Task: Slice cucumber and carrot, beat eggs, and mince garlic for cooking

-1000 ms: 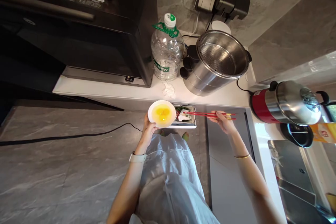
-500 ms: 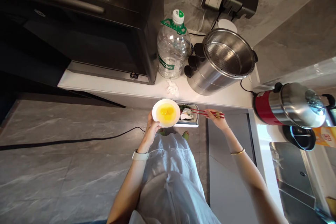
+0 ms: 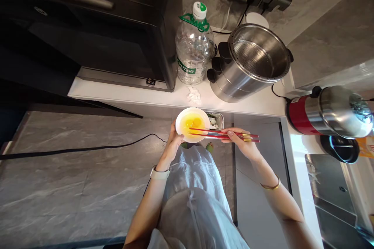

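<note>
My left hand is closed on the rim and side of a white bowl, held in front of my body below the counter's edge. Raw eggs lie in it, with yellow yolks in a clear, yellowish liquid. In my right hand is a pair of red chopsticks with gold bands near the thick ends. Their tips reach over the bowl's right side into the egg. Partly hidden behind the bowl and hand is an open bin with pale scraps in it.
On the white counter stand a black oven-like appliance, a large clear water bottle and a steel steamer pot. A crumpled white tissue lies near the edge. Rightward are a red-and-steel pot and a sink.
The chopsticks in my right hand have moved left from above the bin into the bowl. The bowl has come slightly right and up, covering more of the bin. The view has shifted a little.
</note>
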`<state>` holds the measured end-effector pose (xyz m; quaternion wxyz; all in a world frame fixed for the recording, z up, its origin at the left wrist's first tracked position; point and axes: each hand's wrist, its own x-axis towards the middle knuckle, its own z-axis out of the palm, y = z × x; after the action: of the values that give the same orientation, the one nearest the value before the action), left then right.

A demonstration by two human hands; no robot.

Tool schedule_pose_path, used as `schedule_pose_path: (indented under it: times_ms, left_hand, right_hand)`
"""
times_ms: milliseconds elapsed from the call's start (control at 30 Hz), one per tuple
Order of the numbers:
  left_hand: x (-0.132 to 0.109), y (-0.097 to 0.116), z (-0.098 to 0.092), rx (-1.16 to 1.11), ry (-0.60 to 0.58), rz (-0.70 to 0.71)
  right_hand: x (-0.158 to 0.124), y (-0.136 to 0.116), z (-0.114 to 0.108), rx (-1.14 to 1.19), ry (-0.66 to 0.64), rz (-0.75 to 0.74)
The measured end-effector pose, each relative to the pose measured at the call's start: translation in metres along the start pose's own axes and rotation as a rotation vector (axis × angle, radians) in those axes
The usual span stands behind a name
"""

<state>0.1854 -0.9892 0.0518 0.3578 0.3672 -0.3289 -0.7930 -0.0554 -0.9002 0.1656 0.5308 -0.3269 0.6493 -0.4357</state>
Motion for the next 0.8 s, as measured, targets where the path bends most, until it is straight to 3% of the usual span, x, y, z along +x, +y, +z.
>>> schedule_pose_path:
  times_ms: [133, 800]
  left_hand:
    - [-0.001, 0.0, 0.001, 0.01, -0.002, -0.002]
    - [-0.002, 0.0, -0.001, -0.022, 0.0, 0.023]
  right_hand:
    - [0.005, 0.001, 0.01, -0.012, -0.009, 0.035]
    - [0.017, 0.02, 0.012, 0.166, 0.052, 0.044]
